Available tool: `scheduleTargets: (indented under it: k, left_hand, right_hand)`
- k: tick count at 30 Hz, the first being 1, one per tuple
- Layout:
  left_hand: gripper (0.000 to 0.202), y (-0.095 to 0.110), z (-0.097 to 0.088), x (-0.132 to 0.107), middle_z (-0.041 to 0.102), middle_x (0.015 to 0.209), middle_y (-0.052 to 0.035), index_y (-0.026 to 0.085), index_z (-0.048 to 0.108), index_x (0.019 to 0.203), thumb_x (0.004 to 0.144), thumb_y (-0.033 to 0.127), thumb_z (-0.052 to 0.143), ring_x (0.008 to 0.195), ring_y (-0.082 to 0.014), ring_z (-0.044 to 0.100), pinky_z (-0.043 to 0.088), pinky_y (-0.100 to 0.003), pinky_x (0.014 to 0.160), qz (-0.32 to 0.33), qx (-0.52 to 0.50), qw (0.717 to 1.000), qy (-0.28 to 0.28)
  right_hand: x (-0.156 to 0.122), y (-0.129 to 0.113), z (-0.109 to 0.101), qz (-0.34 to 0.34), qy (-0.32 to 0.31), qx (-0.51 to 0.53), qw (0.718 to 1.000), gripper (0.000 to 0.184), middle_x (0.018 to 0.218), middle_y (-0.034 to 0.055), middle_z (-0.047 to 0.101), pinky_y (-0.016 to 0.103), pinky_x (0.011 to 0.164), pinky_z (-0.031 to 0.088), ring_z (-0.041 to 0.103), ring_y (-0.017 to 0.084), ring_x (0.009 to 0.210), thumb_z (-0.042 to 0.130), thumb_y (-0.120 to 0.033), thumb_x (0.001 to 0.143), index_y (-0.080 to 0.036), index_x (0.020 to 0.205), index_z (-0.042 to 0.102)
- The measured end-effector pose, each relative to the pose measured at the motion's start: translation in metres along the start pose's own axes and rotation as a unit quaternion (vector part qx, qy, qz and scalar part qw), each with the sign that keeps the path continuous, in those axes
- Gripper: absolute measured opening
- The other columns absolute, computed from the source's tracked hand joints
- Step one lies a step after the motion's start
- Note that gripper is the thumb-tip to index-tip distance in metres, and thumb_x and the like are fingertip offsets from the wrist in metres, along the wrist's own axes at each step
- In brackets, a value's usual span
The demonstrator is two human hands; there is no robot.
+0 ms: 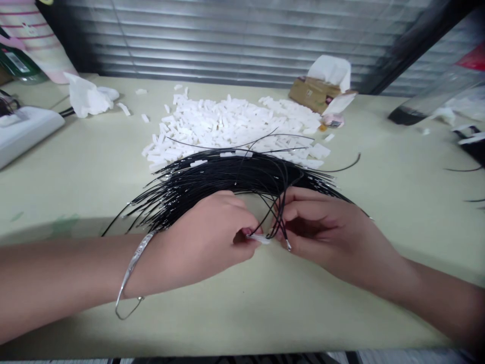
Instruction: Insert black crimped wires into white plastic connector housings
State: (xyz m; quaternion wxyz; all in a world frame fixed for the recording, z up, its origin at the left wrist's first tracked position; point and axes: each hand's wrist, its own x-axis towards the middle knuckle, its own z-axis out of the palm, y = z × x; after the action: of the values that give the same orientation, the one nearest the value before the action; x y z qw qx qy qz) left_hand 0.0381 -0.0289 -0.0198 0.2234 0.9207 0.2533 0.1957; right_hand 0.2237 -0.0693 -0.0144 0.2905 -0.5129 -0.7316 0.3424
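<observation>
Our left hand pinches a small white plastic connector, our right hand grips thin black wires; beyond them, a torn brown cardboard box apparently holds white tissue.

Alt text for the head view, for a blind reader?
The left hand pinches a white connector while the right hand holds black wire ends, before a fanned black wire bundle and a heap of white connectors on a pale table.

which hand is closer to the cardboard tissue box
Right. The right hand sits nearly straight in front of the cardboard tissue box, with the black wires and white pieces between them; the left hand lies further off, front-left of the box.
</observation>
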Motion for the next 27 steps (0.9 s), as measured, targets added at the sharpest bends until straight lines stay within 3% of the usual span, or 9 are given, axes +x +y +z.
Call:
scheduleTargets:
  k: [5, 10, 18, 27]
  left_hand:
    - [0.009, -0.0009, 0.0000, 0.0005, 0.066, 0.061, 0.0001, 0.013, 0.071, 0.065, 0.072, 0.011, 0.065, 0.059, -0.0114, 0.054, 0.040, -0.022, 0.059, -0.003, -0.007, 1.000, -0.002]
    - [0.009, 0.0003, -0.0004, 0.0005, 0.066, 0.061, 0.0004, 0.014, 0.069, 0.063, 0.071, 0.012, 0.065, 0.061, -0.0122, 0.055, 0.040, -0.022, 0.059, -0.015, 0.005, 1.000, -0.012]
    - [0.016, 0.0016, 0.0018, 0.0005, 0.059, 0.053, 0.0023, 0.015, 0.060, 0.055, 0.071, 0.014, 0.062, 0.057, -0.0116, 0.049, 0.037, -0.023, 0.057, -0.011, 0.033, 0.999, -0.001]
    - [0.018, 0.0019, 0.0019, 0.0003, 0.057, 0.053, 0.0025, 0.017, 0.055, 0.053, 0.070, 0.012, 0.060, 0.058, -0.0131, 0.048, 0.038, -0.023, 0.057, -0.014, 0.031, 0.999, -0.002]
  right_hand:
    - [0.0002, 0.0007, 0.0002, 0.017, 0.031, 0.007, 0.999, 0.012, 0.072, 0.0003, 0.052, 0.024, 0.050, 0.038, 0.050, 0.011, 0.061, 0.057, -0.017, 0.072, -0.020, 0.060, 0.058]
    - [-0.0002, 0.0001, 0.0002, 0.026, 0.023, 0.010, 0.999, 0.011, 0.072, 0.0007, 0.052, 0.024, 0.049, 0.037, 0.051, 0.012, 0.062, 0.058, -0.016, 0.069, -0.019, 0.059, 0.058]
    - [0.0000, -0.0011, 0.0040, -0.006, 0.043, -0.027, 0.999, 0.012, 0.068, -0.0008, 0.050, 0.022, 0.044, 0.035, 0.047, 0.009, 0.055, 0.056, -0.012, 0.068, -0.019, 0.058, 0.057]
    - [-0.0031, -0.0056, 0.0065, -0.017, 0.013, -0.039, 0.999, 0.015, 0.068, -0.0009, 0.049, 0.022, 0.042, 0.032, 0.044, 0.008, 0.051, 0.054, -0.009, 0.067, -0.019, 0.057, 0.057]
